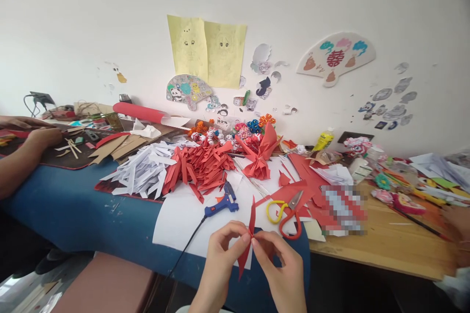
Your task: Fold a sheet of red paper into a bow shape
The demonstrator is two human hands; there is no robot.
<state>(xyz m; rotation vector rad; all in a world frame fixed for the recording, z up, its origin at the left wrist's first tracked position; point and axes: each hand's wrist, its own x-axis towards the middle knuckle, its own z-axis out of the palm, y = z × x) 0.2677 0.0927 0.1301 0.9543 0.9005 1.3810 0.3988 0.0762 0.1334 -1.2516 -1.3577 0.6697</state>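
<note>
Head view. Red paper piece (252,216) held upright, nearer the camera than the blue glue gun (229,199) and right of it. Left hand (222,248) and right hand (291,255) nearly meet, both pinching its middle. Scissors (293,208) right of the blue glue gun. Likely best: light, even pinch, avoiding tears.

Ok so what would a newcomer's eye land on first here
Likely the heaped white paper strips and red paper strips mid-picture, white left of red. Just in front, a blue hot glue gun lies on a white sheet. At bottom centre, the left hand and right hand pinch a red paper piece.
</note>
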